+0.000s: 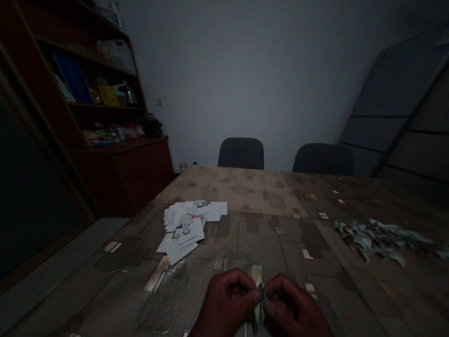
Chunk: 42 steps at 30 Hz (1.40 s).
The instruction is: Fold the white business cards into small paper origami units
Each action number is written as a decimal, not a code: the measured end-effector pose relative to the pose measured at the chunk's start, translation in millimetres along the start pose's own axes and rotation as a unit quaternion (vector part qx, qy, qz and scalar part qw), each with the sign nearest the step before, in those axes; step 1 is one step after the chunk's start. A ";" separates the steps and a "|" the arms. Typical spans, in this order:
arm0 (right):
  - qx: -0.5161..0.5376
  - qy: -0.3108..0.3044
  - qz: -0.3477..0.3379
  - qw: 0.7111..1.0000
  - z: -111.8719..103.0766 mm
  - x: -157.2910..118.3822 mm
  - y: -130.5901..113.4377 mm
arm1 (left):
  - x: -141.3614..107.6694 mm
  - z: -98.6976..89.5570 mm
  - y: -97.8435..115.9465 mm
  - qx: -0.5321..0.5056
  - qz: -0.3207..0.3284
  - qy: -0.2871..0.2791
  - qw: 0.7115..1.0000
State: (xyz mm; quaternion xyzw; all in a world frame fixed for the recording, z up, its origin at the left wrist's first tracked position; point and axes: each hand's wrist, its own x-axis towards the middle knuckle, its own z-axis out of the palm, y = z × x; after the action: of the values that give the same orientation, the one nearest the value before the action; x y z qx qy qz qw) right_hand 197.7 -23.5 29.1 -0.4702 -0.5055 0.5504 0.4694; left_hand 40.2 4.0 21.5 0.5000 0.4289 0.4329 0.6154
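Note:
Close to the table's near edge, my left hand (233, 299) and my right hand (293, 304) are together, both closed. Thumbs and fingertips of both pinch a small folded piece of paper (258, 311), pale with some dark and greenish print. Its fold stands up between the fingers, and part of it is hidden behind them. Ahead to the left lies a loose pile of printed paper cards (185, 250), overlapping one another. To the right is a heap of folded paper pieces (379, 241), pale and greenish with pointed corners.
A patterned cloth covers the table (242, 192). Beyond its far edge stand two dark chairs (241, 152) (323, 158) against a pale wall. A reddish-brown cabinet (136, 166) with filled shelves is at the left, and a grey panelled piece (382, 107) at the right.

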 end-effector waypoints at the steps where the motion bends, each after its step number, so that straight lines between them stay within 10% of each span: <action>1: 0.000 0.001 0.002 1.000 -0.2 0.3 -0.4 | 0.6 -0.1 -1.3 -0.006 -0.004 -0.005 1.000; 18: -0.009 -0.025 0.031 0.999 -4.6 2.2 7.6 | -0.2 0.3 -3.4 0.014 0.006 0.007 1.000; 29: -0.157 0.061 -0.070 0.983 -0.9 0.8 6.5 | -6.8 7.7 -6.3 0.003 -0.011 0.004 1.000; 42: -0.168 0.014 -0.107 0.980 -4.1 2.9 18.5 | -8.4 11.2 3.8 0.072 0.000 0.012 0.997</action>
State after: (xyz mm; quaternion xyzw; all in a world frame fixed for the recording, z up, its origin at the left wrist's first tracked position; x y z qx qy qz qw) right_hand 200.6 -21.0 10.3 -0.4930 -0.6319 0.3975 0.4468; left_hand 48.4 -6.3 27.6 0.5374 0.4662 0.4071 0.5728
